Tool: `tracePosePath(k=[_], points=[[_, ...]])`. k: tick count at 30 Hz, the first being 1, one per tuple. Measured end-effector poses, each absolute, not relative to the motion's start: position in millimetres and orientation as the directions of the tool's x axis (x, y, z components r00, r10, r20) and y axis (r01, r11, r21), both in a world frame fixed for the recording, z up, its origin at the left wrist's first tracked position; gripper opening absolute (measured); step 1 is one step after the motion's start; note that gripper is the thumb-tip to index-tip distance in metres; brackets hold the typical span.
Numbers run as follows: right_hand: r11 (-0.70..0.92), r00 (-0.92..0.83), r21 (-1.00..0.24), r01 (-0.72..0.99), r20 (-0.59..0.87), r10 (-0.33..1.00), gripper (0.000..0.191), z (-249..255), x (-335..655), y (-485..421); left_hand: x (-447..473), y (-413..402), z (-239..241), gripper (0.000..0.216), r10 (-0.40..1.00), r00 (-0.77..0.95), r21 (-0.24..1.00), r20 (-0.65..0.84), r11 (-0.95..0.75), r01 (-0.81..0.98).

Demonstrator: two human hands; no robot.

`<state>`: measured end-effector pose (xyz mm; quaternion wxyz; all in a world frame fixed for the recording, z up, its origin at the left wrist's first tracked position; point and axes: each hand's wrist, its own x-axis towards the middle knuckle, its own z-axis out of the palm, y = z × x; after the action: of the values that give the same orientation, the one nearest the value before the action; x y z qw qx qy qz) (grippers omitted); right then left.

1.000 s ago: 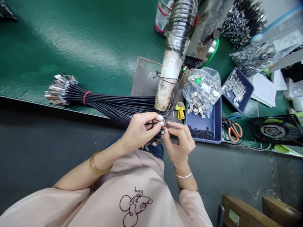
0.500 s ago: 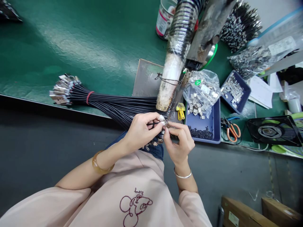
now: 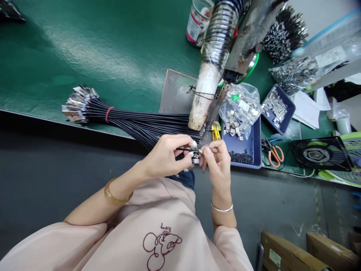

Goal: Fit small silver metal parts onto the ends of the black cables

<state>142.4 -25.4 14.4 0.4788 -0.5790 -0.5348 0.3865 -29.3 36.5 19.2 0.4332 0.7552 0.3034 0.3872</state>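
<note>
My left hand (image 3: 166,156) pinches the end of a thin black cable (image 3: 184,149) just below the table edge. My right hand (image 3: 217,162) is closed in a pinch on a small metal connector shell (image 3: 199,151) at that cable's tip, and the fingertips of both hands meet there. The cable comes from a bundle of black cables (image 3: 132,122) tied with a red band, lying across the green table (image 3: 98,49), with metal plugs (image 3: 76,103) at its left end. A wrapped tool with a metal blade (image 3: 214,107) points down just above my fingers.
A blue tray (image 3: 248,150) holds a clear bag of metal shells (image 3: 239,109) and small black parts. A second blue tray (image 3: 278,109), orange-handled scissors (image 3: 272,152), a black fan (image 3: 318,154) and a tin can (image 3: 197,20) stand to the right and behind. Cardboard boxes (image 3: 287,252) lie on the floor.
Both hands have shifted slightly right and up, still pinched together at the cable tip. The right hand has turned more upright. The view has drifted a little.
</note>
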Motion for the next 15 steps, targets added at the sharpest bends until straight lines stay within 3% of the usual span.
tracePosePath(k=[2, 4, 6, 11, 15], points=[[0.175, 0.107, -0.902, 0.395, 0.234, 0.966, 0.009, 12, 143, -27, -33, 38, 22, 0.009, 0.794, 0.578, 0.947, 0.187, -0.301, 0.108], [0.337, 0.029, -0.734, 0.59, 0.436, 0.899, 0.007, 10, 146, -32, -34, 39, 24, 0.012, 0.784, 0.617, 0.982, 0.068, -0.161, 0.096], [0.395, -0.016, -0.597, 0.698, 0.538, 0.843, 0.013, 8, 148, -37, -33, 38, 24, 0.017, 0.79, 0.613, 0.991, 0.014, -0.093, 0.096], [0.148, 0.25, -0.717, 0.681, 0.418, 0.873, 0.009, 19, 149, -50, -30, 37, 21, 0.012, 0.832, 0.544, 0.971, 0.111, -0.208, 0.12], [0.105, 0.137, -0.611, 0.784, 0.336, 0.932, 0.015, 28, 137, -47, -31, 36, 17, 0.014, 0.812, 0.529, 0.91, 0.246, -0.382, 0.163]])
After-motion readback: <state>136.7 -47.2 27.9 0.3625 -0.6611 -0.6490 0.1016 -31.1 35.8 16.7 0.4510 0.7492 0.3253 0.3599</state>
